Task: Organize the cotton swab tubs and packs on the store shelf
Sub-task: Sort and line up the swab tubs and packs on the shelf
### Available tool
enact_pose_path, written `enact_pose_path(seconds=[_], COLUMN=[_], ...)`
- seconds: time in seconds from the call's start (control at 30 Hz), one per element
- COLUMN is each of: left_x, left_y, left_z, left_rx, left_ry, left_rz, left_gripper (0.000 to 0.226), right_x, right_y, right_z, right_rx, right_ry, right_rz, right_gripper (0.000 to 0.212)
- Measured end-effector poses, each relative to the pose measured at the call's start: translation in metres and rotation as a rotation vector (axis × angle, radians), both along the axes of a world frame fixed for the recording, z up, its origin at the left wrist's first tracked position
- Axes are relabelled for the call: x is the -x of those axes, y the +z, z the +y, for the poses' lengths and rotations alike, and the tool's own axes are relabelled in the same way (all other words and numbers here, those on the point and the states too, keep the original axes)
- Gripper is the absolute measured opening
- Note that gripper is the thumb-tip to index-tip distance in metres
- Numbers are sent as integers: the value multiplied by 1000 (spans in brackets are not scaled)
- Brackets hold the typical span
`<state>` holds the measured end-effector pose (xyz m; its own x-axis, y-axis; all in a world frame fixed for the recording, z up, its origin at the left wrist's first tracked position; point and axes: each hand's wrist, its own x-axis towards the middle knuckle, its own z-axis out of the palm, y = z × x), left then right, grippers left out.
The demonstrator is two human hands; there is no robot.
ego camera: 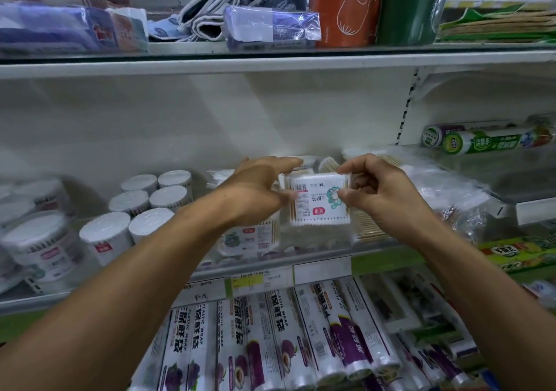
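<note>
A flat pack [316, 199] of cotton swabs was held at the centre of the frame, above the shelf [270, 263], by both hands. The left hand [255, 192] was closed on its left edge, thumb below and fingers over the top; the right hand [382, 190] pinched its right edge between thumb and forefinger. The grip at both edges was judged to keep the thin pack level and its label facing out, so that it could be squared before being set down. More packs [249, 237] lay just beneath it on the shelf, probably the pile it belonged with. The round tubs [150, 198] stood upright in rows at the left of the frame, well apart from the pack, kept grouped by kind. Motion blur hid the finer detail.
</note>
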<state>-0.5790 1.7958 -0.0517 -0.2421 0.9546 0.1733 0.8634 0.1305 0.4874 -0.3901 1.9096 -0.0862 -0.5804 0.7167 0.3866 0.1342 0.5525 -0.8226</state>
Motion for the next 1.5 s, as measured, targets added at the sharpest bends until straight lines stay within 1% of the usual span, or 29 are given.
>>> enact_pose_path(seconds=[0.13,0.23,0.33,0.47,0.6,0.7,0.8,0.87,0.93,1.0,1.03,1.07,1.13,1.2,1.27,1.33,1.4,1.5], left_x=[1,-2,-7,-10,-8,-6,-2,-1,0,0,0,0,1,1,1,2,2,2], left_y=[-6,-7,-7,-15,-25,-34,-41,-45,-47,-47,-47,-47,-48,-48,-49,-50,-50,-50], left_z=[-1,-3,-3,-4,-6,-7,-6,-6,-5,-5,-5,-5,-5,-5,-4,-3,-3,-4], left_rx=[10,18,39,42,33,-3,-66,-86,-89,-86,-84,-84,-88,-94,-101,-106,-99,-92], left_ry=[26,22,12,-35,-35,-58,-81,-82,-85,-79,-74,-73,-80,-91,-93,-90,-81,-70], left_rz=[37,39,89,122,125,132,61,23,2,8,12,17,40,66,67,55,25,-7], left_gripper=[54,54,55,45,48,45,38,33,30,30,30,30,31,31,31,30,27,25], right_x=[2,2,0,-1,-2,-1,-1,-5,-9,-7,-3,3,16,29,43,60,78,100], right_y=[-10,-15,-21,-27,-26,-27,-24,-12,5,21,25,28,28,27,29,32,30,20], right_z=[2,0,-4,-10,-15,-16,-16,-15,-11,-2,5,13,30,42,46,46,50,64], right_rx=[-7,9,8,-82,-179,-271,-326,-328,-311,-367,-400,-414,-425,-496,-583,-609,-574,-605], right_ry=[-4,5,16,-43,-66,-71,-39,5,-26,-167,-222,-255,-283,-275,-203,-78,22,51], right_rz=[-34,-58,-82,-179,-282,-336,-432,-489,-408,-267,-255,-293,-462,-559,-578,-628,-755,-993], right_gripper=[29,30,32,31,31,31,30,24,13,16,16,17,19,23,27,34,47,65])
